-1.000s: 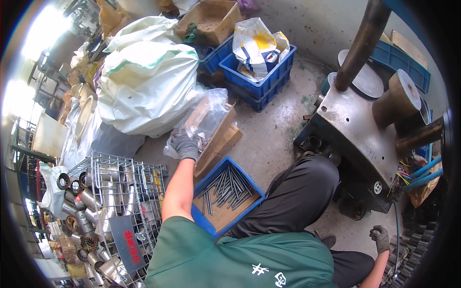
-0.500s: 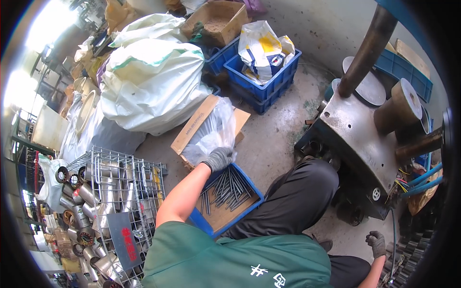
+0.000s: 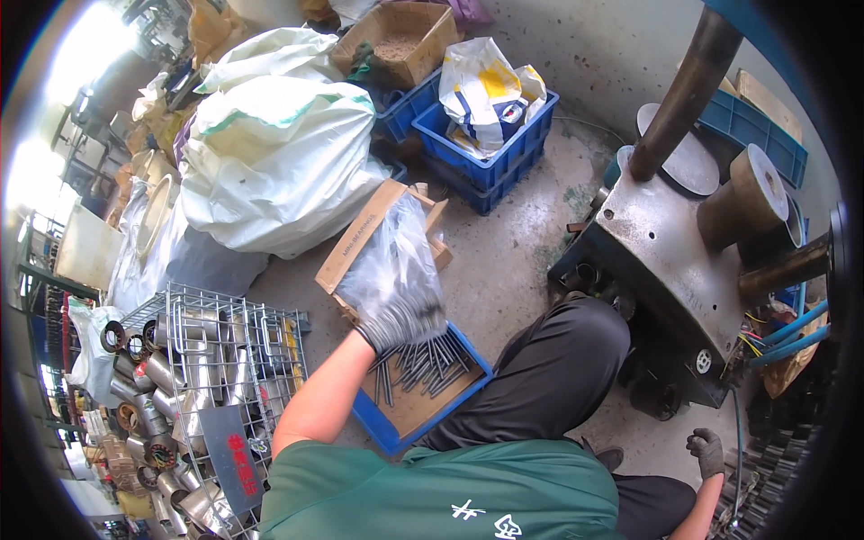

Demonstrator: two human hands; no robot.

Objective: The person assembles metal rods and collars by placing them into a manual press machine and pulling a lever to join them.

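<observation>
My left hand (image 3: 402,326), in a grey knit glove, is blurred at the near end of a crumpled clear plastic bag (image 3: 389,256). The bag lies in an open cardboard box (image 3: 362,236) and its contents do not show clearly. Partly under the hand, a blue tray (image 3: 389,438) lined with brown board holds many thin dark metal rods (image 3: 423,364), lying loose in a fan. Whether the fingers grip anything is smeared by motion. At the lower right, my right hand (image 3: 706,453), also gloved, hangs with loosely curled fingers, nothing visible in it, near a stack of dark metal parts (image 3: 774,481).
A wire cage (image 3: 236,337) of metal cylinders stands left. Beyond are a big white sack (image 3: 279,162) and a blue crate (image 3: 486,166) with a plastic bag in it. A heavy steel machine (image 3: 666,252) with upright posts stands right, close to my knee.
My left hand has shifted slightly toward me and is now blurred. The plastic bag has changed shape and a box flap has moved. My right hand has hardly moved.
</observation>
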